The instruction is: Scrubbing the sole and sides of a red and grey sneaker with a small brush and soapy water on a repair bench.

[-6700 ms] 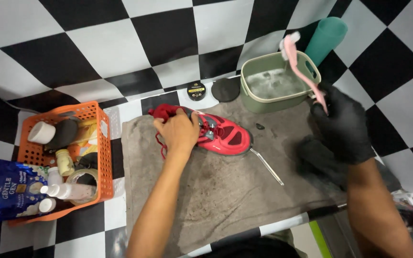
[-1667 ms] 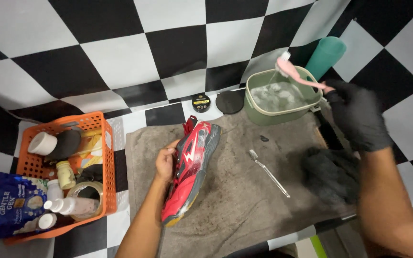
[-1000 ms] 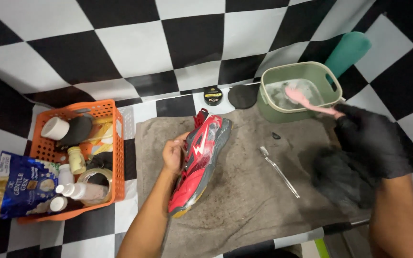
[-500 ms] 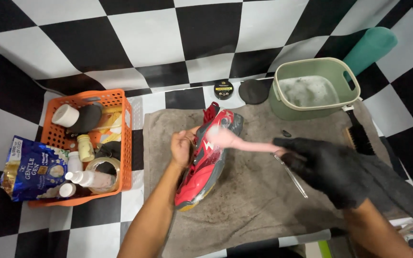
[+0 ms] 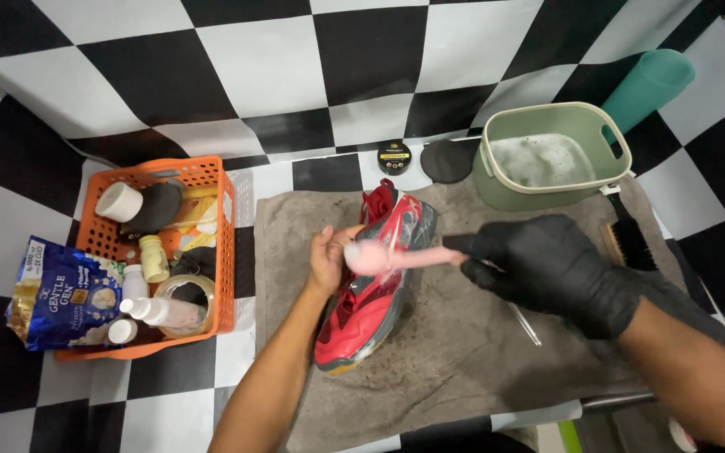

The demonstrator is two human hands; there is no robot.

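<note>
Black glove on right hand (image 5: pixel 551 267); left hand (image 5: pixel 326 258) bare.

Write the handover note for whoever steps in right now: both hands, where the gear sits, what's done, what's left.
Left hand: bare, steadying the red shoe by its side on the grey towel.
Right hand: black glove, gripping the pink brush, its head against the shoe's upper.
Green tub of sudsy water stands behind on the right; a dark-bristled brush lies beside it, a thin metal tool on the towel.
Orange basket of bottles and tape is on the left.
Done: brush is at the shoe.
Left: the sole edge looks grimy; how much of the upper is cleaned cannot be told.
</note>
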